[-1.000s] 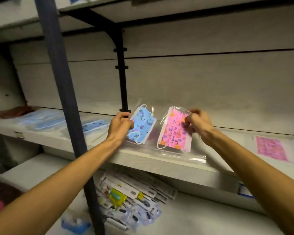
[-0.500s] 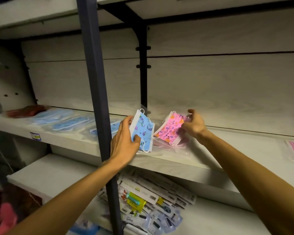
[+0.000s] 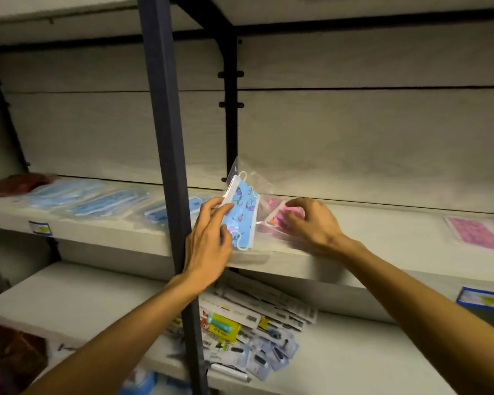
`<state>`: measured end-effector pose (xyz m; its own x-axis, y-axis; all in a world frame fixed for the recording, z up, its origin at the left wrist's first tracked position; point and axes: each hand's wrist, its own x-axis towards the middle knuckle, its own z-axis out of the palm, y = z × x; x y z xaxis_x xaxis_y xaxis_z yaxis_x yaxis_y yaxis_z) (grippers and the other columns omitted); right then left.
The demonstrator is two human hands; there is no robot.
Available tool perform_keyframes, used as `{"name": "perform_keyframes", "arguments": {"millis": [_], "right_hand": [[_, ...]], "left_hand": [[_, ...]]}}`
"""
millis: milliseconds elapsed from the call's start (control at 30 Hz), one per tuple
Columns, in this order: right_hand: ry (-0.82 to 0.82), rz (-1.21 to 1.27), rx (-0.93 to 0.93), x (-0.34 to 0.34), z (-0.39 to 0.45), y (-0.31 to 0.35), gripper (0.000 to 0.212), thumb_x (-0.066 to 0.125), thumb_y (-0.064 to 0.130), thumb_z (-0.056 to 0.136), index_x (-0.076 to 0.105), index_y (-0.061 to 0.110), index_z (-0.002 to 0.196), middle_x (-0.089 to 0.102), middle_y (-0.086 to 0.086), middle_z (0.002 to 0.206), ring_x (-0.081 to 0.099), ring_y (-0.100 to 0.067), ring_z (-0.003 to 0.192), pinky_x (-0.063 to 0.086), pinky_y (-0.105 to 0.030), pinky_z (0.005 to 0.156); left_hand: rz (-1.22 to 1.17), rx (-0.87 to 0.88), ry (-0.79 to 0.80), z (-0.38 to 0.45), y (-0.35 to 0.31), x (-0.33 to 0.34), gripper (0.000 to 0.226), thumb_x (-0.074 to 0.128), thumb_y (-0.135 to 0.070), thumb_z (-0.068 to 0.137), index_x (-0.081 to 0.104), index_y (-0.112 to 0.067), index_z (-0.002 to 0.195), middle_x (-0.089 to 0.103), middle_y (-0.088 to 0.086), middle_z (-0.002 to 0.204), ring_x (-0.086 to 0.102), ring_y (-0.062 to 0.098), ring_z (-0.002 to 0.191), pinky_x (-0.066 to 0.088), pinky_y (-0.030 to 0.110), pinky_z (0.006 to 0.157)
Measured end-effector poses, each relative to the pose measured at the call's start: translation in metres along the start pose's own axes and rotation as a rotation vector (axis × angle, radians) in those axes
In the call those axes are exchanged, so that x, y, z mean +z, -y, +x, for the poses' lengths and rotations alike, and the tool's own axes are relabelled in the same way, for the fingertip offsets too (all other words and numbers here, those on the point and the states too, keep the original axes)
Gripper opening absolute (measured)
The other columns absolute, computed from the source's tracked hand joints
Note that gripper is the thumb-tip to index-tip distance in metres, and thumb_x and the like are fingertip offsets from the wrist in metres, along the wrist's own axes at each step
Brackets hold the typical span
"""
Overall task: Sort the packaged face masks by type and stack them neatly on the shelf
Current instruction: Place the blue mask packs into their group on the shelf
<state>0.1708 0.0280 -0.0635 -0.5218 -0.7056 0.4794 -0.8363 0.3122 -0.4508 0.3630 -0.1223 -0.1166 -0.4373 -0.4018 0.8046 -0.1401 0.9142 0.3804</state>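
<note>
Left hand: our left hand [image 3: 208, 238] grips the blue mask pack [image 3: 240, 215]. The thumb is on the front and the fingers curl round its left edge.
Blue mask pack: it is a blue mask with little pictures and white ear loops, inside a clear bag. We hold it tilted up, with its top leaning toward the back wall [image 3: 354, 138]. Its lower end is just above the front of the middle shelf [image 3: 382, 238]. It is right beside the dark blue post [image 3: 169, 166].
Right hand: our right hand [image 3: 311, 220] rests on the pink mask pack [image 3: 280, 216]. The fingers are bent and spread over it, and the tips touch the bag. We cannot tell if they pinch it or only press it.
Pink mask pack: it lies flat on the middle shelf, just to the right of the blue one. Our hand hides most of it.
Blue row: more blue mask packs [image 3: 106, 201] lie in a row on the same shelf, to the left of the post.
Other pink pack: 1 more pink mask pack [image 3: 476, 232] lies flat far to the right, well apart from our hands.
Red thing: a dark red pack [image 3: 15, 183] sits at the far left end of the shelf. It is blurry.
Lower shelf: a messy pile of small carded packs [image 3: 254, 332] lies on the lower shelf [image 3: 83, 297], under our hands.
Labels: 2 blue and yellow price tags [image 3: 40, 228] are stuck on the shelf edges.
</note>
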Motion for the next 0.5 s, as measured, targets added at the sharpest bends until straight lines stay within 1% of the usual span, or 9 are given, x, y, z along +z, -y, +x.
{"name": "perform_keyframes", "arguments": {"millis": [67,133,167,233,300,367,400,433,500], "right_hand": [[0.089,-0.103,-0.013,0.003,-0.004,0.003,0.035,0.05,0.05,0.094,0.07,0.023,0.104,0.072,-0.001,0.104,0.067,-0.025,0.093,0.055,-0.038,0.077],[0.205,-0.16,0.006,0.009,-0.005,0.003,0.034,0.041,0.05,0.1,0.062,0.024,0.095,0.066,-0.003,0.093,0.062,-0.025,0.084,0.046,-0.033,0.068],[0.252,-0.166,0.008,0.012,-0.005,0.004,0.035,0.035,0.05,0.102,0.057,0.024,0.094,0.063,-0.002,0.092,0.06,-0.023,0.081,0.044,-0.032,0.068],[0.313,-0.165,0.003,0.016,-0.004,0.009,0.039,0.027,0.05,0.104,0.056,0.025,0.1,0.062,-0.004,0.1,0.057,-0.022,0.085,0.048,-0.036,0.079],[0.359,-0.175,-0.001,0.018,-0.003,0.015,0.041,0.024,0.047,0.105,0.058,0.024,0.112,0.064,-0.008,0.116,0.058,-0.025,0.096,0.048,-0.041,0.091],[0.35,-0.196,-0.006,0.022,-0.004,0.023,0.043,0.026,0.043,0.106,0.055,0.021,0.129,0.055,-0.012,0.139,0.053,-0.03,0.118,0.041,-0.047,0.105],[0.313,-0.207,-0.019,0.024,-0.006,0.028,0.044,0.028,0.041,0.107,0.05,0.019,0.139,0.047,-0.012,0.149,0.045,-0.03,0.131,0.035,-0.049,0.112],[0.263,-0.201,-0.038,0.026,-0.008,0.034,0.046,0.031,0.04,0.107,0.044,0.017,0.145,0.04,-0.01,0.155,0.038,-0.03,0.139,0.03,-0.05,0.116],[0.177,-0.164,-0.095,0.029,-0.013,0.048,0.05,0.036,0.04,0.106,0.04,0.017,0.15,0.036,-0.008,0.158,0.031,-0.028,0.144,0.024,-0.048,0.119]], "left_hand": [[0.03,0.035,-0.026,-0.003,-0.003,-0.01,0.043,0.057,-0.006,0.095,0.057,-0.015,0.136,0.042,-0.004,0.145,0.049,0.005,0.118,0.049,0.017,0.08],[0.026,0.05,-0.058,-0.006,-0.007,-0.021,0.044,0.057,-0.003,0.093,0.057,-0.014,0.136,0.044,-0.004,0.143,0.05,0.005,0.119,0.049,0.019,0.084],[0.019,0.055,-0.075,-0.009,-0.008,-0.028,0.045,0.058,-0.002,0.093,0.058,-0.014,0.136,0.044,-0.004,0.142,0.05,0.003,0.118,0.05,0.019,0.085],[0.029,0.06,-0.111,-0.013,-0.008,-0.042,0.044,0.06,-0.003,0.093,0.058,-0.014,0.136,0.045,-0.004,0.141,0.048,-0.003,0.115,0.053,0.019,0.08],[0.036,0.047,-0.139,-0.017,-0.007,-0.058,0.043,0.06,-0.005,0.093,0.058,-0.014,0.135,0.045,-0.005,0.14,0.048,-0.003,0.116,0.052,0.014,0.079],[0.057,0.044,-0.175,-0.022,-0.004,-0.075,0.041,0.056,-0.011,0.092,0.059,-0.014,0.133,0.047,-0.004,0.137,0.047,-0.003,0.117,0.045,0.004,0.084],[0.07,0.042,-0.189,-0.024,-0.002,-0.083,0.042,0.053,-0.014,0.091,0.059,-0.013,0.132,0.048,-0.003,0.136,0.047,-0.005,0.117,0.041,0.0,0.084],[0.079,0.039,-0.198,-0.026,0.001,-0.09,0.043,0.05,-0.017,0.09,0.059,-0.012,0.132,0.049,-0.002,0.134,0.046,-0.006,0.116,0.039,-0.002,0.083],[0.084,0.021,-0.221,-0.028,0.011,-0.101,0.045,0.049,-0.017,0.089,0.058,-0.01,0.133,0.048,0.001,0.134,0.043,-0.009,0.114,0.036,-0.004,0.084]]}}
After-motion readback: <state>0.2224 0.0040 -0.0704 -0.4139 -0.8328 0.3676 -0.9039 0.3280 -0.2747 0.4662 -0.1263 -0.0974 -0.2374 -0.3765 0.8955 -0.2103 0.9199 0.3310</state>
